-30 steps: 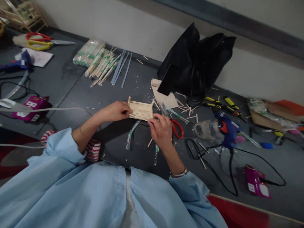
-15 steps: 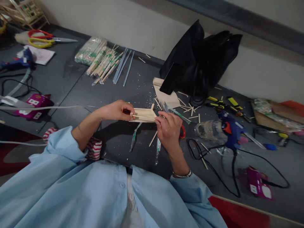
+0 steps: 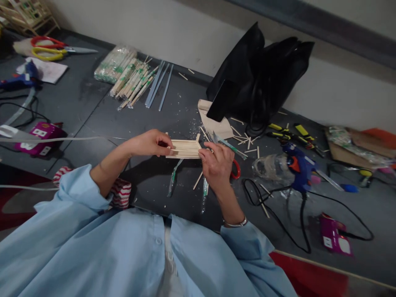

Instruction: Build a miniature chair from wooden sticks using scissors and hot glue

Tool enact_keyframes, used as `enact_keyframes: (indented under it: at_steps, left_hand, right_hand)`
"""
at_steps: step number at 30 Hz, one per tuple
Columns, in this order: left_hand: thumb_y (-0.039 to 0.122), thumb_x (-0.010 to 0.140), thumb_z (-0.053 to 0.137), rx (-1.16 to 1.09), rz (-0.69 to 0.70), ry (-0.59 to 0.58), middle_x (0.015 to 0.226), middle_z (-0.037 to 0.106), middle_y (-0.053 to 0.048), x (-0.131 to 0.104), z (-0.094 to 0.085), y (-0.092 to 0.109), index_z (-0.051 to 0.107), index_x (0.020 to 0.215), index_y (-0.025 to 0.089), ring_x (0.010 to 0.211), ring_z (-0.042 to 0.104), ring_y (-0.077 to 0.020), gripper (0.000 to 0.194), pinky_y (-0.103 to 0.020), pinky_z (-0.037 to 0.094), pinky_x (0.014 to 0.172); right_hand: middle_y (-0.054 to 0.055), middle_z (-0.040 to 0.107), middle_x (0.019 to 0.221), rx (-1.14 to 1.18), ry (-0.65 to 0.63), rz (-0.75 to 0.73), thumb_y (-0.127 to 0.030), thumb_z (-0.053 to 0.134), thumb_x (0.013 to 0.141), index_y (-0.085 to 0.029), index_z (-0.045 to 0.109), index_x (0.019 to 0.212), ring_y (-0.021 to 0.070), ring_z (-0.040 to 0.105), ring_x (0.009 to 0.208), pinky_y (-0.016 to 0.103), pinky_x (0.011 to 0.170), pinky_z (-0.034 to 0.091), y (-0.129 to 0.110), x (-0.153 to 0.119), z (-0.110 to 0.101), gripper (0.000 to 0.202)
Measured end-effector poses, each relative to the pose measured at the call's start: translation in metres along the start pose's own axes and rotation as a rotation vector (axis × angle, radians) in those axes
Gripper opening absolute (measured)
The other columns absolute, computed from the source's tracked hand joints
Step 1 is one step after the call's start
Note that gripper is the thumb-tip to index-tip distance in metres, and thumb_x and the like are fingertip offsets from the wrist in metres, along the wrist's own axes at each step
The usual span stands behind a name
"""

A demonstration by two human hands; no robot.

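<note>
A small pale frame made of thin wooden sticks [image 3: 185, 147] is held between both hands above the dark table. My left hand [image 3: 151, 143] pinches its left end between thumb and fingers. At the other end, my right hand [image 3: 217, 163] has its thumb and fingertips closed on the right edge, near a short stick that juts upward. Scissors with red handles [image 3: 236, 169] lie partly hidden behind my right hand. Below the frame lie narrow plastic stick wrappers [image 3: 172, 181] with green print.
Wrapped stick bundles [image 3: 131, 80] and grey-blue strips [image 3: 159, 86] lie at the back left. A black bag [image 3: 262, 78] stands behind cut stick pieces [image 3: 249, 142]. On the right are a blue glue gun [image 3: 300, 167] with trailing cord and a purple power box [image 3: 335, 235]. Large scissors [image 3: 49, 48] lie far left.
The whole view has shifted slightly, so things sit a little further left. Both hands keep hold of the stick frame, with the left fingers shifted slightly at its end.
</note>
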State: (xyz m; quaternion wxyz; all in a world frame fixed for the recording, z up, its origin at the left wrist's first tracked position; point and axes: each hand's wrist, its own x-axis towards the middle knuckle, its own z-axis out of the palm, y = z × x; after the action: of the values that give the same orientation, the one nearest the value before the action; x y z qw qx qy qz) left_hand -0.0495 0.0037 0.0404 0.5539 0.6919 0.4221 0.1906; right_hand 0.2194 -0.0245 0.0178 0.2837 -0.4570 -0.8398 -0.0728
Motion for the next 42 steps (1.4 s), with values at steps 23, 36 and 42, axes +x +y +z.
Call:
enact_keyframes:
  at_steps: [23,36,42]
  left_hand:
    - [0.037,0.074,0.065,0.059,0.008,0.037,0.07,0.062,0.0,-0.001,-0.004,-0.002,0.068,0.074,0.014,0.055,0.056,-0.0076,0.023,-0.018,0.044,0.053]
    - [0.038,0.073,0.068,0.042,0.017,0.068,0.071,0.063,-0.001,-0.001,-0.004,-0.003,0.069,0.074,0.015,0.055,0.056,-0.0077,0.023,-0.018,0.045,0.053]
    - [0.039,0.074,0.067,0.057,0.005,0.067,0.071,0.063,-0.001,-0.001,-0.005,-0.004,0.07,0.075,0.015,0.056,0.056,-0.008,0.025,-0.018,0.044,0.054]
  right_hand:
    - [0.002,0.072,0.094,0.727,-0.115,0.453,-0.034,0.067,0.085,-0.024,0.07,0.096,0.0179,0.066,0.087,0.033,0.084,0.051,0.008,-0.006,0.001,0.015]
    - [0.001,0.072,0.093,0.805,-0.085,0.505,-0.033,0.069,0.082,-0.023,0.069,0.099,0.0156,0.064,0.082,0.031,0.08,0.052,0.003,-0.008,0.007,0.02]
    - [0.001,0.072,0.09,0.826,-0.07,0.517,-0.033,0.069,0.083,-0.024,0.069,0.1,0.0156,0.065,0.081,0.031,0.077,0.053,0.001,-0.008,0.007,0.02]
